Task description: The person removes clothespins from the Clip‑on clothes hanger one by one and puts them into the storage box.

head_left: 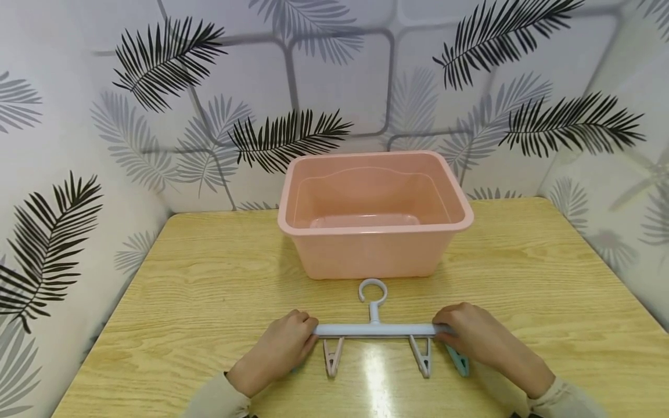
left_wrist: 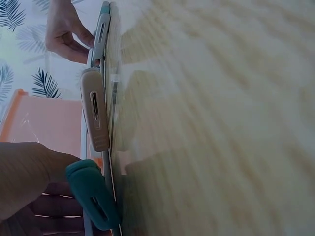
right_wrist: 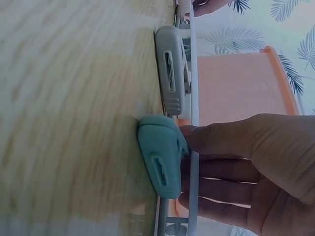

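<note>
A pale blue-grey clip hanger (head_left: pixel 374 330) lies across the wooden table, its round hook pointing away from me. My left hand (head_left: pixel 284 342) grips the bar's left end, and my right hand (head_left: pixel 469 334) grips its right end. Between the hands, a beige clip (head_left: pixel 332 357) and a grey clip (head_left: pixel 422 356) hang from the bar toward me. A teal clip (right_wrist: pixel 161 157) sits beside the right thumb in the right wrist view. Another teal clip (left_wrist: pixel 93 196) is next to the left thumb in the left wrist view, mostly hidden by the hand in the head view.
A pink plastic basin (head_left: pixel 376 252) stands on the table (head_left: pixel 209 278) just beyond the hanger's hook. Leaf-patterned covering (head_left: pixel 334 75) lines the back and both sides of the table.
</note>
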A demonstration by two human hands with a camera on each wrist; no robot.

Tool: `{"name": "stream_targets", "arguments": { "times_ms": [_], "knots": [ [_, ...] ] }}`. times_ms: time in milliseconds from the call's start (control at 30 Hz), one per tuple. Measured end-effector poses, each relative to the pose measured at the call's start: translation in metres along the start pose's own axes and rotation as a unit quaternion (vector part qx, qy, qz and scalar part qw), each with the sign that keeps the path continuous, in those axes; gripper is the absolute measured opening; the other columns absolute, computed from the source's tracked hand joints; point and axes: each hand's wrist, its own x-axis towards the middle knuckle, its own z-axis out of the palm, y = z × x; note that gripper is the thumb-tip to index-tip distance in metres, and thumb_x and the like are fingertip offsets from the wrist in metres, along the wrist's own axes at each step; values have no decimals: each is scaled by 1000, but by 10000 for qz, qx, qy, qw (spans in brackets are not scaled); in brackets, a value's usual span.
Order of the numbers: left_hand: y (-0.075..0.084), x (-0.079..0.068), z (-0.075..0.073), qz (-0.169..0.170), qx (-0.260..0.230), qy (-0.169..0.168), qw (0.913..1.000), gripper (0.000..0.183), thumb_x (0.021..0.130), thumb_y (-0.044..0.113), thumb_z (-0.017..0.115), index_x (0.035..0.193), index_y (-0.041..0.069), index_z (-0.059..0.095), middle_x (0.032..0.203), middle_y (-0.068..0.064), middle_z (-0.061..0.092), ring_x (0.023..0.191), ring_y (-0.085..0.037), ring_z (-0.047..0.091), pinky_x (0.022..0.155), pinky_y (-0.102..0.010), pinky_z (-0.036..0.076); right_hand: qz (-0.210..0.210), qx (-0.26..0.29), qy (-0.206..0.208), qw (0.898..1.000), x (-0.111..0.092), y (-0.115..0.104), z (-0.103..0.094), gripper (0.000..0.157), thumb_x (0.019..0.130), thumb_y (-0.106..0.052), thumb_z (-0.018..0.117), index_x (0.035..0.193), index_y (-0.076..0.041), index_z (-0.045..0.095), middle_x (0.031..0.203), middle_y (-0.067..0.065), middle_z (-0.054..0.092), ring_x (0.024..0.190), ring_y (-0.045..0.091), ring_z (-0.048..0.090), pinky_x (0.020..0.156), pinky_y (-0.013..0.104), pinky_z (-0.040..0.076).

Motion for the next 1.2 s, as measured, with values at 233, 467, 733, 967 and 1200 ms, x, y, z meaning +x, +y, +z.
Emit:
{"name": "stream_targets", "arguments": {
  "times_ms": [233,467,733,967,1200],
  "knots": [
    [2,1,-4,-76,-107,-55,9999,12,90,12,69,85,3,62,75,-7,62,67,-17,60,53,-25,48,49,187,68,9998,-3,-1,-2,11,81,-2,74,91,-5,69,81,0,69,63,-2,54,53,20,45],
    [2,0,-11,-29,-31,112,9999,15,89,13,70,92,1,62,77,-8,63,67,-17,62,52,-25,48,41,128,236,9996,-6,-4,-6,15,82,-3,74,89,-8,62,75,-4,65,56,-4,42,49,19,39],
    [2,-2,-18,202,224,472,9984,22,88,11,71,102,-3,63,89,-11,65,81,-21,63,65,-29,54,-219,176,663,9974,-10,-6,-10,24,80,1,74,89,-10,55,73,-6,61,54,-5,35,46,17,35],
    [1,-3,-24,222,259,675,9971,27,89,19,70,106,-1,66,96,-8,61,85,-19,58,70,-27,53,-681,13,1545,9857,-11,-8,-13,37,68,4,81,89,-13,56,79,-6,62,66,0,52,53,20,45],
    [1,-3,-29,354,479,1156,9915,31,84,26,73,99,-1,67,91,-8,60,82,-20,57,71,-27,52,-1007,81,2200,9703,-11,-11,-16,29,96,-38,47,93,-11,58,84,-3,63,71,5,57,57,17,47]
  ]
}}
